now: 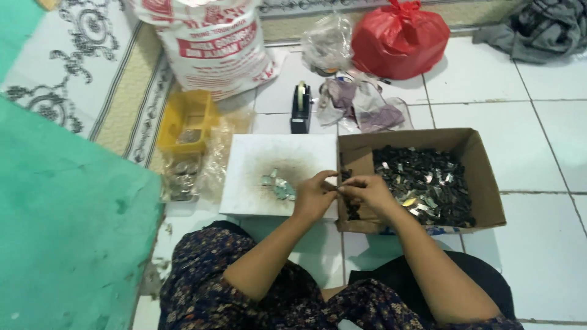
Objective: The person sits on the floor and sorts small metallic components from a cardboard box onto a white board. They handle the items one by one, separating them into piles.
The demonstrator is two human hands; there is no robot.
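Step in hand: both hands meet over the seam between the white board (278, 177) and the cardboard box (483, 183), working one small dark piece (338, 187) between them; it looks like a sorting or peeling step on a single piece.
Left hand (313, 197): raised just above the board's right edge, fingers (327, 178) curled in and pinched on the small piece, forearm running back to the lap.
Right hand (367, 190): over the box's near left corner, fingertips closed against the same piece, wrist bent inward, touching the left hand.
Piece held: too small to tell its exact make; dark, like the box's contents.
Box contents: a heap of small dark and shiny scraps (425, 183) fills the right part.
Board: a small pile of pale greenish bits (278, 185) lies just left of the hands, on a sooty smudge.
Next move calls for: a fine pinch and a short reach, judging by how near the pile and the box are.
Nearby: yellow tray (186, 119), tape dispenser (300, 107), red bag (400, 40).
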